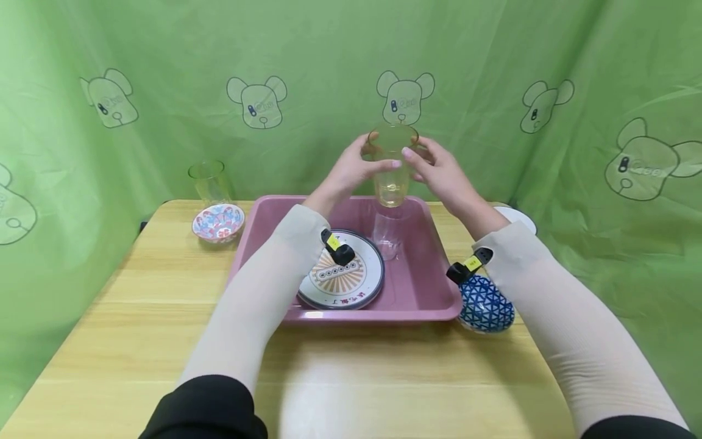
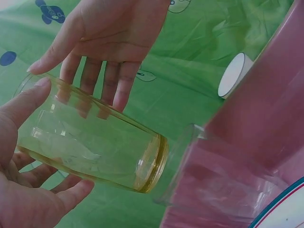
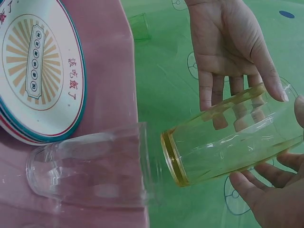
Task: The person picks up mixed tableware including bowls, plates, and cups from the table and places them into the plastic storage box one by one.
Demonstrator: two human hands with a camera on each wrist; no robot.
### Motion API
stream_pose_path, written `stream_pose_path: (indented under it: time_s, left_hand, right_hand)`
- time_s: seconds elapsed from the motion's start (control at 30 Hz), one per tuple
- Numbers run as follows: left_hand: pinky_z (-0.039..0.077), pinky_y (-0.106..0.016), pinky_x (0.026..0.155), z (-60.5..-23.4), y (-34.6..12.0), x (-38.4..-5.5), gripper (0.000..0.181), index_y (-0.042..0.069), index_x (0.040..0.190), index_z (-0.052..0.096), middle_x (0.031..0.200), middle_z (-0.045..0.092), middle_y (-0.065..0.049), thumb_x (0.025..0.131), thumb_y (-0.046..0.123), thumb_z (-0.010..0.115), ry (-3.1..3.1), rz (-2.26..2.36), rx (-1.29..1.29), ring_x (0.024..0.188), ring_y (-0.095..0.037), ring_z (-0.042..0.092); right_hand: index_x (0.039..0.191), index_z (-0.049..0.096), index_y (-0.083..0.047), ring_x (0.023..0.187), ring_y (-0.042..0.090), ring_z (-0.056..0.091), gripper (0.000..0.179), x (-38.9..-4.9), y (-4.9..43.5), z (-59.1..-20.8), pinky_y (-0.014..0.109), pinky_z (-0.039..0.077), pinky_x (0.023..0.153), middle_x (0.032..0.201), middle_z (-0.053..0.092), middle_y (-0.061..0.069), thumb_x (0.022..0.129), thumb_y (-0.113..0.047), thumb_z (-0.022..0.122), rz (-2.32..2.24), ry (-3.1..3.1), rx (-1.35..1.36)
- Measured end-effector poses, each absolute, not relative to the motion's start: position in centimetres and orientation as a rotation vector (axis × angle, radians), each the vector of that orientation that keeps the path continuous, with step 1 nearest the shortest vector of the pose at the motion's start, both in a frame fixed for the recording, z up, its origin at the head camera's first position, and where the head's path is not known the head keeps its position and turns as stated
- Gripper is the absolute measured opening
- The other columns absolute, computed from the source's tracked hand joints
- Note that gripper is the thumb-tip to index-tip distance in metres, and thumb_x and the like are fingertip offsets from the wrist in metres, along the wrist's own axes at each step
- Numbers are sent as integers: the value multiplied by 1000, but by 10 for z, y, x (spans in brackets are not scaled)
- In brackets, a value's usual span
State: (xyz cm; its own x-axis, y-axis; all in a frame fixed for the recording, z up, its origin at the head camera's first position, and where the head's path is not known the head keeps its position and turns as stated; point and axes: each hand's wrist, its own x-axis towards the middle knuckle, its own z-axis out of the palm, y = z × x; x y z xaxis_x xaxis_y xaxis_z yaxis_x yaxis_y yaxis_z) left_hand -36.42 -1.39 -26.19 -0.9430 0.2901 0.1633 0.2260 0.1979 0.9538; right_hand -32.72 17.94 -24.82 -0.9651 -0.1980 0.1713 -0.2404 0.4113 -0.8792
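Both hands hold a yellow-tinted glass (image 1: 392, 183) upright between them, above the far part of a pink tray (image 1: 378, 316). The left hand (image 1: 351, 167) grips it from the left, and the right hand (image 1: 441, 177) from the right, thumbs on the near side near the rim. Below the yellow glass a clear glass (image 3: 90, 171) stands in the tray, its mouth facing the yellow glass's base; a small gap shows between them in the right wrist view. Left of the clear glass lies a stack of round plates (image 1: 342, 274) with a sunburst print, partly behind the left sleeve.
Left of the tray on the wooden table (image 1: 148, 292) are a patterned bowl (image 1: 218, 223) and another yellow-green glass (image 1: 210, 186) behind it. To the right, a blue-patterned piece (image 1: 485, 308) and a white dish (image 1: 517, 217) are partly hidden by the right arm. A green curtain (image 1: 329, 55) hangs behind.
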Motion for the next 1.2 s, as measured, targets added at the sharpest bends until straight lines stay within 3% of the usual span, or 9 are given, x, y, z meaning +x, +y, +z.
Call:
stream_pose_path:
  time_s: [0.3, 0.53, 0.97, 1.2]
  left_hand:
    - [46, -37, 102, -276, -6, -367, 92, 17, 153, 31, 140, 50, -6, 79, 37, 82, 2441, 1772, 525, 124, -22, 50]
    - [52, -33, 94, -285, -2, -367, 91, 14, 152, 32, 141, 50, -8, 79, 34, 83, 2430, 1745, 517, 121, -23, 53]
    - [39, -41, 109, -305, -3, -366, 90, 12, 151, 35, 139, 51, -7, 79, 39, 82, 2493, 1627, 532, 128, -23, 47]
    - [41, -39, 108, -311, -2, -367, 89, 10, 150, 36, 142, 50, -9, 79, 40, 81, 2529, 1546, 517, 129, -25, 47]
  right_hand:
    - [155, 24, -11, 138, 30, 38, 82, -328, 191, -261, 46, 40, 109, 156, 31, 11, 93, -55, 56, 1596, -2667, 346]
    - [157, 17, -15, 136, 31, 39, 83, -329, 195, -272, 44, 42, 107, 155, 33, 13, 94, -52, 57, 1574, -2690, 353]
    - [157, 20, -16, 129, 34, 47, 83, -330, 197, -296, 49, 43, 105, 150, 40, 16, 94, -51, 60, 1593, -2699, 328]
    - [156, 23, -14, 130, 34, 46, 81, -331, 200, -304, 49, 43, 105, 148, 43, 16, 93, -51, 60, 1560, -2716, 332]
